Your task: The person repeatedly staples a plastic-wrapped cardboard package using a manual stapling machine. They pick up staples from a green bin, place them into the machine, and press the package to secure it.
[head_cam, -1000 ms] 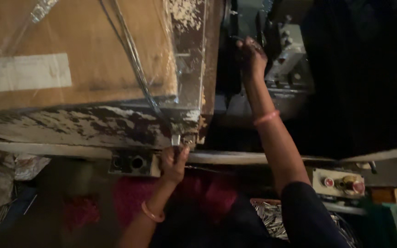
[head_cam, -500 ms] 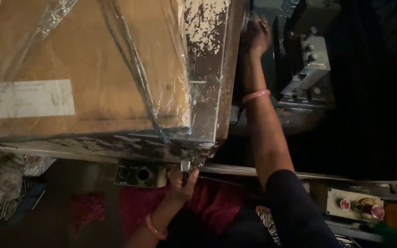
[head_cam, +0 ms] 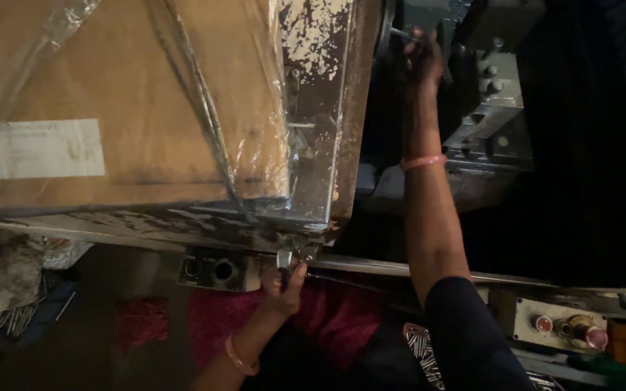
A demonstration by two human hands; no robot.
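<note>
Presently, entries as they stood:

Item 1. My left hand, pink bangle on the wrist, was raised from below to the small grey metal fitting at the near right corner of the worn, paint-flaked metal machine casing. Fingers were curled about the fitting's lower end; the grip looked closed on it, thumb side toward the casing edge. Forearm came up at a slant from the bottom of the frame.

Item 2. My right hand, pink bangle likewise, was stretched far forward past the casing's right edge, arm nearly straight, dark sleeve at the upper arm. Fingers were clenched round a thin pale metal handle or lever on the grey bolted machine block; what the lever joined to sat in shadow.

Item 3. Brown cardboard sheet under clear plastic wrap, with a white paper label, lay on the casing top, untouched.

Item 4. Grey control box with red round buttons, at the lower right rail, unattended.

Progress, by judgement: both hands were set on their parts, so an adjustment seemed mid-course; nothing showed it finished, and neither part had been let go.
</note>
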